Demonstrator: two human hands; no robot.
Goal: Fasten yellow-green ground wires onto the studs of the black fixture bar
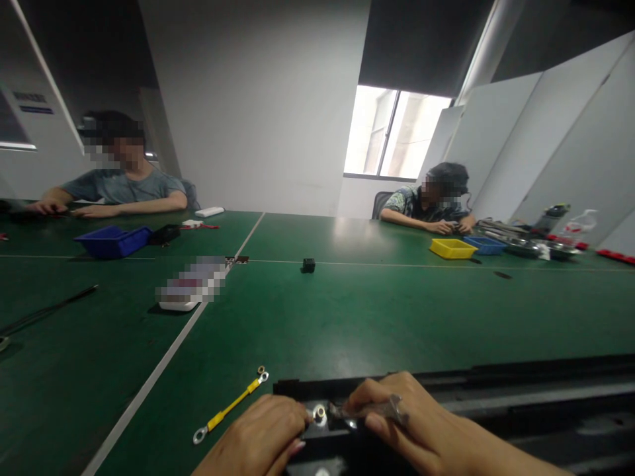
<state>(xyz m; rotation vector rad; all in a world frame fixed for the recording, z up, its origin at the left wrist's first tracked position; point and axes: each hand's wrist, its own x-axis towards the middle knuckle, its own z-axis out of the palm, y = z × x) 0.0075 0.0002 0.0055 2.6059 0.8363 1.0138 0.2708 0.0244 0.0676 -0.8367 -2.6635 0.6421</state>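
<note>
And here's the black rail (523, 390), our landmark, reaching in from the right and ending under both hands on the green desk (387, 324)! The right hand (404, 416) is over the rail's near end, fingers and thumb closed around a metal wrench (397, 410), its shaped end poking out past the knuckles. The left hand (265, 423) sits at the rail's left end, fingers curled, tips right beside a shiny fastener (320, 414) on the rail; whether they pinch anything, I can't tell.

The wrench looks stiff, hard and light, smooth enough to slip; I'd say take it by the shank, clear of the ends. The rail looks rigid and long, likely awkward to shift, best steadied by its edges.

Just left of the rail's end lies a yellow cable (233, 404) with ring lugs, probably light and bendy between the lugs; a lug makes the surest hold. A small brass-coloured nut (261, 370) sits by its far lug, easy to roll away, so fingertips only. Well beyond the rail, a small black block (308, 265) stands alone.
</note>
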